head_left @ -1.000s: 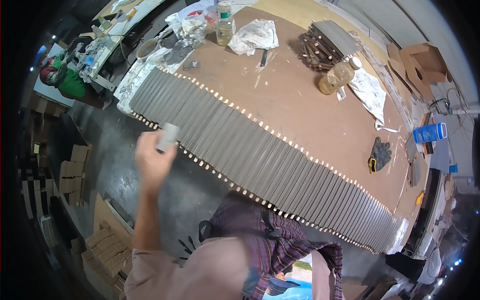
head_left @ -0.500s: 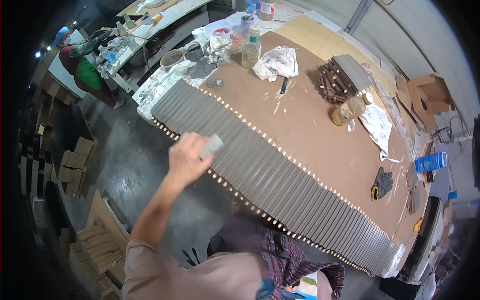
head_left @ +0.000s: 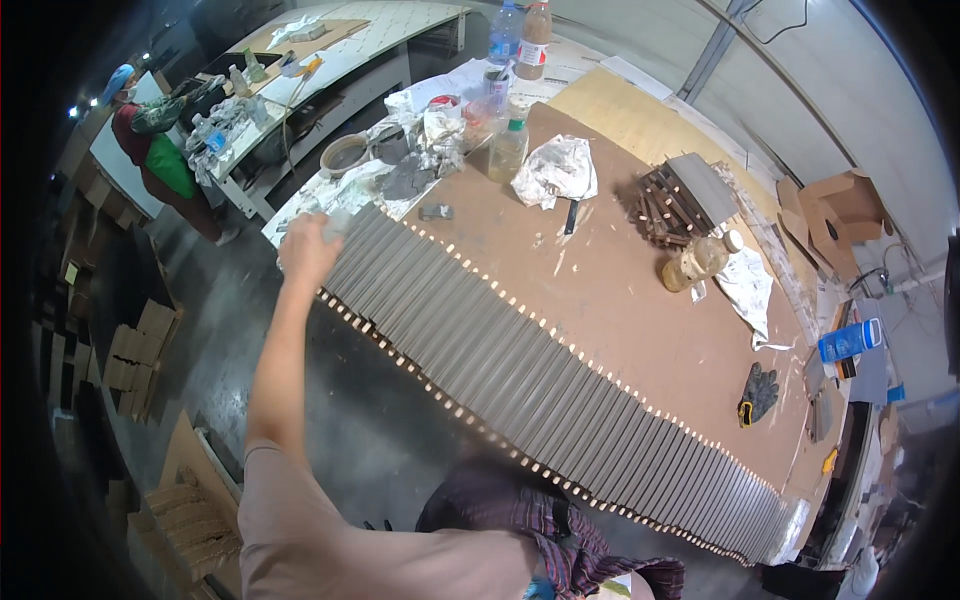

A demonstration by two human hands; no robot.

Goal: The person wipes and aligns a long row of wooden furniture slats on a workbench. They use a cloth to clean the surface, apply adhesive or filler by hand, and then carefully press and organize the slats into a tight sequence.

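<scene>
My left hand (head_left: 308, 248) is closed on a small pale grey block (head_left: 338, 223), its exact kind unclear. It is at the far left end of a long row of narrow grey strips (head_left: 480, 345) with light ends. The strips lie side by side along the near edge of the brown-topped table (head_left: 610, 300), their ends jutting past both sides of the row. Whether the block touches the strips there is hard to tell. My right hand is out of the picture.
Beyond the row are a green-capped bottle (head_left: 508, 150), a crumpled white cloth (head_left: 555, 170), a stack of strips (head_left: 680, 200), a bottle of yellowish liquid (head_left: 700, 262) and a dark glove (head_left: 760, 393). A co-worker (head_left: 165, 150) stands by another table at far left.
My left hand has moved with the block away and to the left, from over the row to its far left end. The view has shifted slightly.
</scene>
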